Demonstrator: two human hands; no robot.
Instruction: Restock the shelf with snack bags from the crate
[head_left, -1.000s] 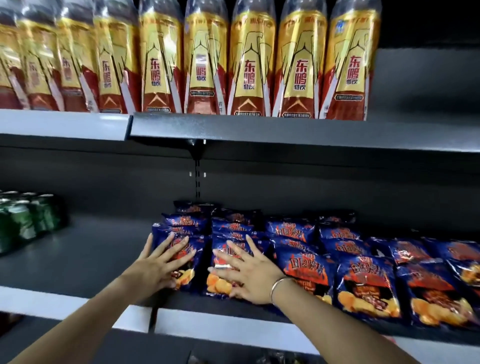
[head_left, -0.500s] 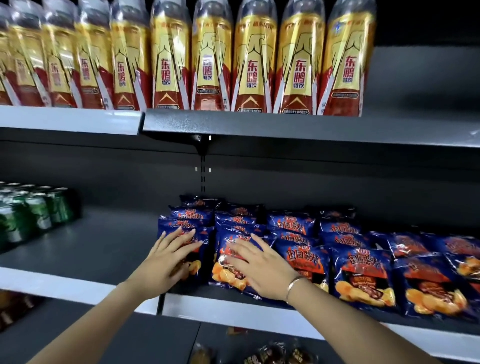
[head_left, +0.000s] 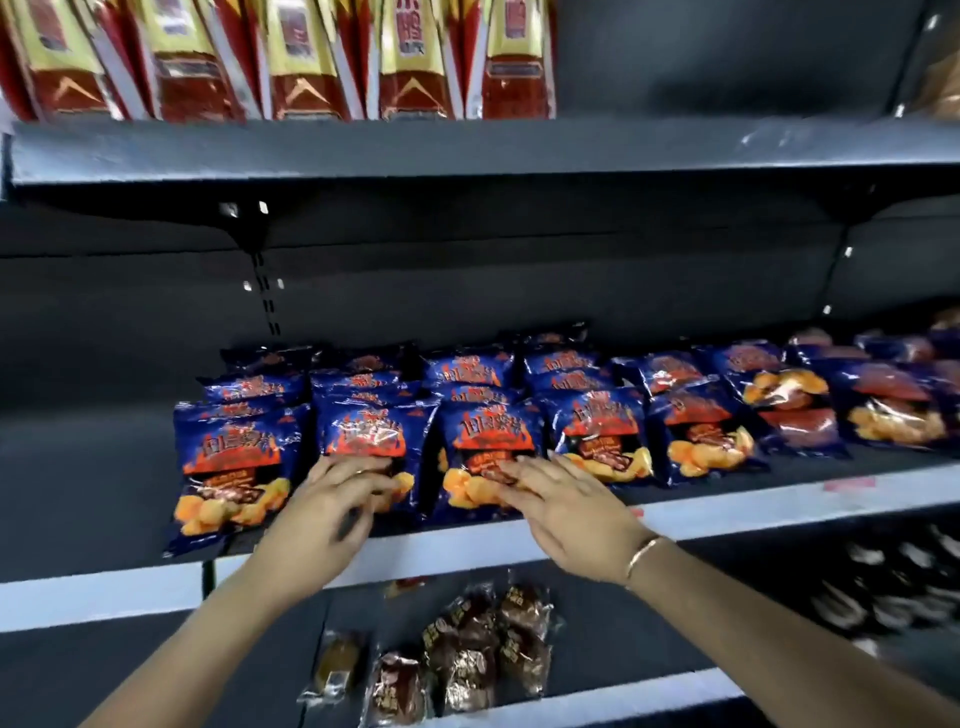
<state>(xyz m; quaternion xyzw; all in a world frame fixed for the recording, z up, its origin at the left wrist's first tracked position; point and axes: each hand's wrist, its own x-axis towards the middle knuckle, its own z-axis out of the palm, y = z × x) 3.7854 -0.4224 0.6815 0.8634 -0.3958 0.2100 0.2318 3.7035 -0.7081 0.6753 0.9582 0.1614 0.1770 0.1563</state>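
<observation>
Head view, two flat hands, left hand, right hand, touching two snack bags.

The bottles on the top shelf were cut off by the upper edge. The left hand was motion-blurred, hiding the lower front of one snack bag. Dark items at lower right were too smeared to identify.

Shop: stocked shelves of snack bags
</observation>
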